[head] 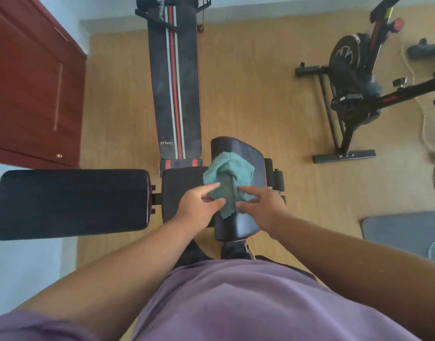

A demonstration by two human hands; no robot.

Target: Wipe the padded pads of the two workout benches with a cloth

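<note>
A teal cloth (pixel 227 172) hangs crumpled between both hands, above the black seat pad (pixel 250 217) of the near bench. My left hand (pixel 199 203) pinches the cloth's lower left part between thumb and fingers. My right hand (pixel 263 205) pinches its lower right part. The near bench's long black back pad (pixel 71 203) stretches to the left. A second bench with a dark pad and red and white stripes (pixel 174 89) runs away from me toward the far wall.
An exercise bike (pixel 359 89) stands at the right on the wooden floor. A red-brown cabinet (pixel 32 89) fills the upper left. A grey mat (pixel 408 232) lies at the right, with white cables near it.
</note>
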